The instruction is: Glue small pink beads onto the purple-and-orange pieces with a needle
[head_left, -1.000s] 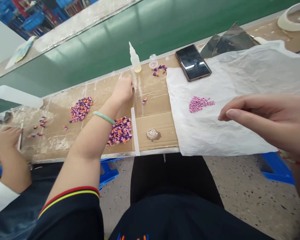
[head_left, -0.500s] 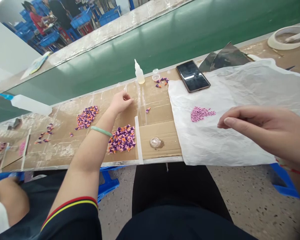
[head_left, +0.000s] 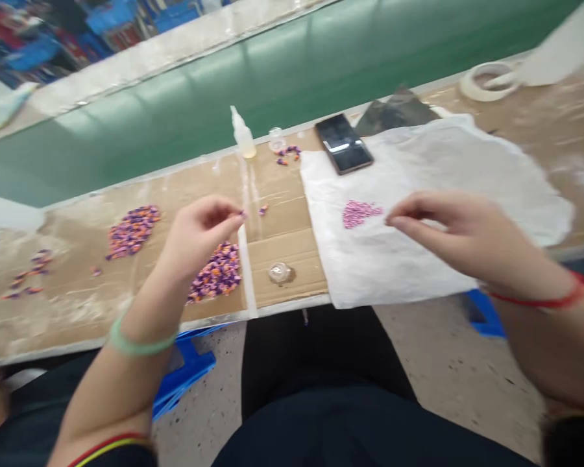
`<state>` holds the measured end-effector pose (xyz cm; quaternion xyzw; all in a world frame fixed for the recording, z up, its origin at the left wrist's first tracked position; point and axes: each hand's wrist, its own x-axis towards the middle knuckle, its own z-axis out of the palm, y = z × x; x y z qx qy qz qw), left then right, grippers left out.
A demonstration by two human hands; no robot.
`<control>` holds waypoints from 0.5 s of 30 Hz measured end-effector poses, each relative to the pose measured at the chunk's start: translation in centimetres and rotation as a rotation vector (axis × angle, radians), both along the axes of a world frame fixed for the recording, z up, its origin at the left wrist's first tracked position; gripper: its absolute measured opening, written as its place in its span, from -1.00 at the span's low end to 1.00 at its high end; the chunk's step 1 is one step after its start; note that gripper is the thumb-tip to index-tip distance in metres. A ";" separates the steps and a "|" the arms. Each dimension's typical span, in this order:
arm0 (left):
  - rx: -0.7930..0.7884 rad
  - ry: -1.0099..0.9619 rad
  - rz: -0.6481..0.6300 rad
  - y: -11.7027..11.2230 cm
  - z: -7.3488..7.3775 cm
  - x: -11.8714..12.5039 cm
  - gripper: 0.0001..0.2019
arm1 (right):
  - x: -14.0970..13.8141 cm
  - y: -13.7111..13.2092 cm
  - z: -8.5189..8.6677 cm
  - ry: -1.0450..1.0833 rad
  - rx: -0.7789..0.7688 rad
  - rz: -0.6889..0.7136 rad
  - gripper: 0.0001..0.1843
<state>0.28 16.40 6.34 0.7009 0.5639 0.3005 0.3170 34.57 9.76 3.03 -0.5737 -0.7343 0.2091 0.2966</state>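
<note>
My left hand (head_left: 199, 230) hovers above the cardboard-topped bench (head_left: 292, 246), its fingers pinched on a tiny purple piece at the fingertips. Just below it lies a pile of purple and orange beads (head_left: 214, 275). My right hand (head_left: 448, 230) floats over a crumpled white sheet (head_left: 418, 194), thumb and fingers drawn together with nothing visible in them. Its fingertips are just right of a small heap of pink beads (head_left: 360, 213) on the sheet. The frame is motion-blurred.
A second bead pile (head_left: 132, 230) lies further left, with loose beads (head_left: 26, 275) beyond. A glue bottle (head_left: 242, 134), a small clear jar (head_left: 275, 138) and a phone (head_left: 343, 143) stand at the back edge. A clear lid (head_left: 279, 272) sits near the front. A tape roll (head_left: 486, 79) is far right. Green conveyor belt (head_left: 292, 71) behind.
My left hand has pulled back from the far side of the cardboard toward me, now pinched on a small piece. My right hand has shifted left toward the pink beads. The view swung right.
</note>
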 end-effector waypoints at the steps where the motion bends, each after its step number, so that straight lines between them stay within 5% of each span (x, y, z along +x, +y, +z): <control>1: -0.060 -0.061 -0.032 -1.9 0.5 -0.2 -0.97 | -0.4 0.3 -0.1 0.014 0.033 0.009 -0.76; 6: -0.408 -0.324 -0.335 -9.0 -1.1 -0.2 -0.92 | -0.7 1.6 -3.2 -0.110 0.108 0.058 -0.87; 11: -0.430 -0.458 -0.270 -12.1 -5.5 1.1 -0.95 | -1.0 3.1 -5.8 -0.136 0.107 0.093 -0.88; 15: -0.328 -0.380 -0.248 -12.5 -8.6 1.0 -0.94 | -2.5 3.0 -5.0 -0.196 0.093 0.041 -0.88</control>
